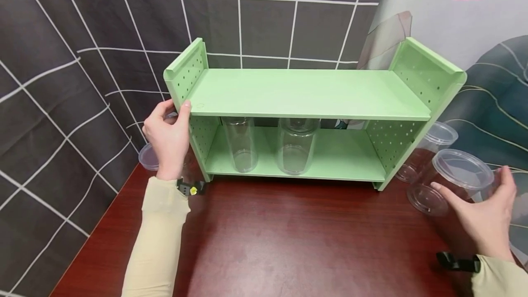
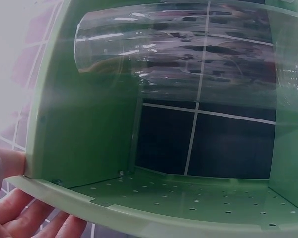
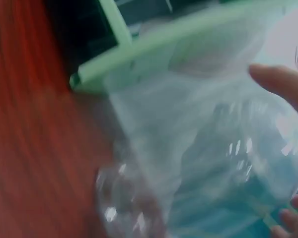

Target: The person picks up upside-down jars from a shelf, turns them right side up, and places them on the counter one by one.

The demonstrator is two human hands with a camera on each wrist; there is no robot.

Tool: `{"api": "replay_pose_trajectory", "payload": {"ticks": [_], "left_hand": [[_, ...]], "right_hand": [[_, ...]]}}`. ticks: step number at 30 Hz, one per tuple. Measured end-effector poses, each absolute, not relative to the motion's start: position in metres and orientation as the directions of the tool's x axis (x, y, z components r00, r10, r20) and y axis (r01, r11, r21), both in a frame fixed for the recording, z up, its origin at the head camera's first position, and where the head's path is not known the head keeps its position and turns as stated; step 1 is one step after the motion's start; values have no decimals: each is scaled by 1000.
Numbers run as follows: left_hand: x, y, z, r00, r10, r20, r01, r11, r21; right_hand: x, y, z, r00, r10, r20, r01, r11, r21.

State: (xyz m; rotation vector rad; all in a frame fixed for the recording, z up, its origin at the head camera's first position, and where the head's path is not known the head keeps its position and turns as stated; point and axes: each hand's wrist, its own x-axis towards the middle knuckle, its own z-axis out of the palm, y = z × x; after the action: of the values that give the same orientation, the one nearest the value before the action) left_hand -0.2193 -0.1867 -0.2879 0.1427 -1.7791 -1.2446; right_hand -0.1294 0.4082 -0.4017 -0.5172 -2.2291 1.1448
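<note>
A light-green two-tier shelf (image 1: 307, 95) stands on the table. My left hand (image 1: 171, 132) grips its left side panel, thumb at the front edge and fingers outside. In the left wrist view the thumb (image 2: 10, 162) and fingers lie on either side of the green edge. A tall clear jar (image 1: 243, 148) and a wider clear jar (image 1: 294, 150) stand upright on the lower tier. My right hand (image 1: 488, 212) is spread beside a lidded clear jar (image 1: 464, 171) right of the shelf. Its thumb overlaps the jar in the head view; contact is unclear in the blurred right wrist view.
Another lidded clear jar (image 1: 433, 143) stands behind that one, close to the right panel. A clear container lid (image 1: 148, 157) shows behind my left hand. The dark red table (image 1: 305, 237) reaches a gridded dark cloth (image 1: 268, 26) at the back and left.
</note>
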Motion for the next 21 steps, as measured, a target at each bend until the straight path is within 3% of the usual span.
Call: {"api": "replay_pose_trajectory", "payload": {"ticks": [7,11,15,21], "left_hand": [[-219,-186,-287,-565,-551,614,392,475,788],[-220,-187,-287,-563,-552,614,393,475,787],[-219,-187,-287,-564,-547,619,389,485,783],[-219,-187,-287,-564,-547,618,386,487,783]], "right_hand": [[-113,342,-353,-522,539,661,-251,644,-723],[-113,312,-343,-461,455,762,-460,612,-644],[-115,284,-343,-496,386,778,-588,510,-628],[-118,249,-358,-618,200,760,-600,505,-620]]}}
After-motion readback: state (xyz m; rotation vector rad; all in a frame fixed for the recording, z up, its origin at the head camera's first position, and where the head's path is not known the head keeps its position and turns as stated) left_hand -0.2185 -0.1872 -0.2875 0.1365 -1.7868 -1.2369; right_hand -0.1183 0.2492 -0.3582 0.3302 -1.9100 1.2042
